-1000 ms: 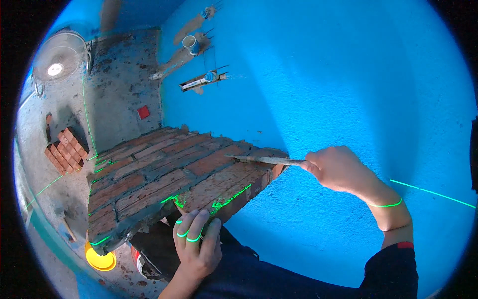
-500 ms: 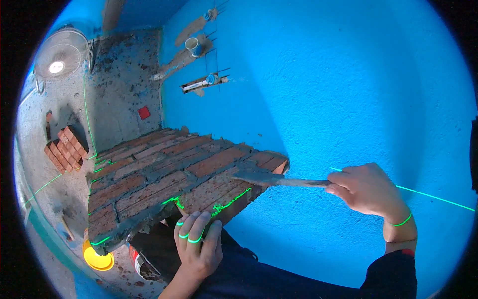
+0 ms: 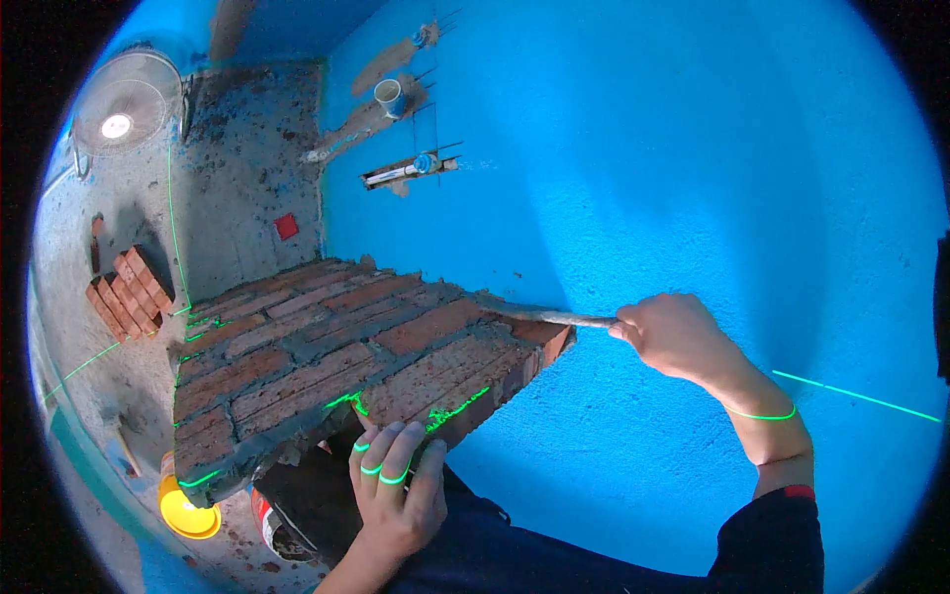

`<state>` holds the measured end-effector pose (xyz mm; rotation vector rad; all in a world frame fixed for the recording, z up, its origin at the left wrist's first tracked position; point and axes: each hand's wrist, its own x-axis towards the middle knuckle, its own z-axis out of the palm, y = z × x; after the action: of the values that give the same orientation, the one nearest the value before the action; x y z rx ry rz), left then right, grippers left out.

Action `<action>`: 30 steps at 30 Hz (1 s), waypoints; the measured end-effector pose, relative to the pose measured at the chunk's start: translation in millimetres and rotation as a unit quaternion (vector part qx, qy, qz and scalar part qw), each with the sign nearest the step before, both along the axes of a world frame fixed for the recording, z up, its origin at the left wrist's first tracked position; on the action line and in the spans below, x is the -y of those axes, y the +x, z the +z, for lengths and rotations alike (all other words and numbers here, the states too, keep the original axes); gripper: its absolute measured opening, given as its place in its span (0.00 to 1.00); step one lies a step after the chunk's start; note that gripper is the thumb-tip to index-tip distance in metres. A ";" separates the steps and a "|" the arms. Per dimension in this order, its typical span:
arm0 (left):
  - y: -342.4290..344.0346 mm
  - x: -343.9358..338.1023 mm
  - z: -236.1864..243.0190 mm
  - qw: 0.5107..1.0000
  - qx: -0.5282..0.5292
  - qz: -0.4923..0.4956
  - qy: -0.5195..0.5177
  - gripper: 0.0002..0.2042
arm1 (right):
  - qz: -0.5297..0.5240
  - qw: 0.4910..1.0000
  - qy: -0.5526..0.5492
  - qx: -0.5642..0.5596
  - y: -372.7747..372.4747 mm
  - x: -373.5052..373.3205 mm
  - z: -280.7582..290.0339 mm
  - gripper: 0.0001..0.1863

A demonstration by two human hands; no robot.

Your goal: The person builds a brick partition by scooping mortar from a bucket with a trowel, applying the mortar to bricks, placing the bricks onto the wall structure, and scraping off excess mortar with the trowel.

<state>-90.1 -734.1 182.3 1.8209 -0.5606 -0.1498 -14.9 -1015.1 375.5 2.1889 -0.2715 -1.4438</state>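
A low brick wall (image 3: 297,376) with grey mortar joints fills the lower middle of the head view. My right hand (image 3: 668,332) grips a long metal trowel (image 3: 564,319) by its handle, and the blade reaches left onto the mortar near the upper right edge of the brickwork. My left hand (image 3: 399,490) has its fingers curled against a brick (image 3: 435,391) at the near end of the brickwork, below a bright green laser line; what lies under the fingertips is partly hidden. My dark-clothed leg shows beneath the bricks.
A blue wall (image 3: 673,168) with exposed pipe fittings (image 3: 426,165) and a white cup-like fitting (image 3: 389,97) rises behind. On the left are a fan (image 3: 124,107), stacked bricks (image 3: 129,292), a red square (image 3: 286,227) on the concrete floor and a yellow bucket (image 3: 190,510).
My right hand and trowel moved down and right, then back up and left toward the upper edge of the brickwork. My left hand has stayed in nearly the same place.
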 end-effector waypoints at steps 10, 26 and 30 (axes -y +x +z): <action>0.6 0.9 2.0 1.000 -0.008 -0.003 0.005 0.12 | -0.001 1.000 0.021 -0.012 0.4 -36.1 45.4 0.13; 1.3 -0.5 1.7 1.000 -0.012 -0.014 0.006 0.12 | -0.037 0.997 -0.052 -0.036 10.0 15.7 -10.8 0.18; -0.1 0.2 0.7 1.000 -0.016 -0.004 0.004 0.12 | -0.042 0.998 -0.035 -0.037 0.1 12.5 -20.7 0.18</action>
<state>-90.2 -734.4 183.0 1.8202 -0.5459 -0.1859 -14.9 -1027.6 354.8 2.0857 -0.3848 -1.5343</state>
